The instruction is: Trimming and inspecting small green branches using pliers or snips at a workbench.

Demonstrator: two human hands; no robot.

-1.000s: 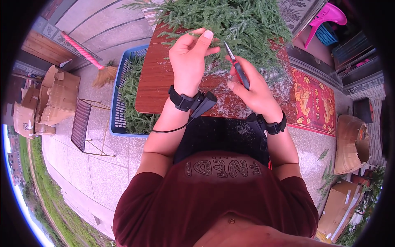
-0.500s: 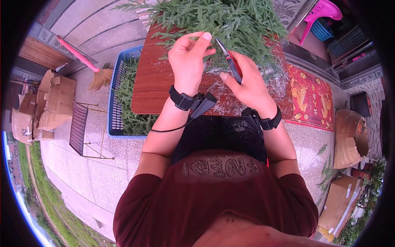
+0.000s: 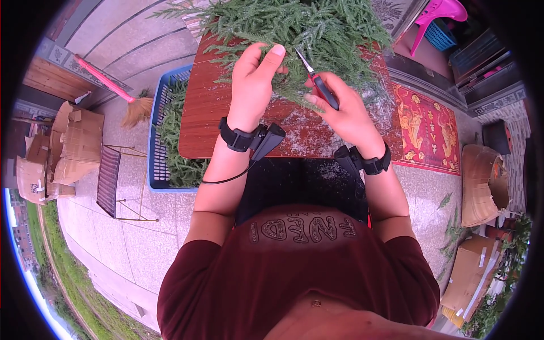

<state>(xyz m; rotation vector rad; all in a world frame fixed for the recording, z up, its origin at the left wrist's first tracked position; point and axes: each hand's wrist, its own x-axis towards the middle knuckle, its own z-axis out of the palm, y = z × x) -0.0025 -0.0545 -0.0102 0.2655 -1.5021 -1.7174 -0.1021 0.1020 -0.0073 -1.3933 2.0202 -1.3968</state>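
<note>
My right hand [image 3: 347, 107] is wrapped round the black-and-red handles of slim pliers [image 3: 323, 89]. Their pointed metal jaws aim up and to the left, toward the greenery. To the left, my left hand [image 3: 253, 85] has its thumb raised and its fingers curled in. An artificial pine sprig [image 3: 292, 88] shows between both hands and seems to come from the left hand's grip, though the curled fingers partly hide the hold. Just beyond lies a large heap of artificial pine branches [image 3: 317, 28] on the reddish-brown table [image 3: 207, 124].
White flecks dust the table near my right hand. A blue plastic basket [image 3: 153, 153] with more green branches stands against its left side. Farther left are a pink-handled broom [image 3: 107, 79], a metal rack [image 3: 109, 181] and cardboard boxes [image 3: 76, 144]. A red patterned mat [image 3: 428, 130] lies right.
My left hand has drawn slightly left, and its fingers have curled in more. The pliers and right hand have shifted a little lower and right. More green sprig shows between the hands.
</note>
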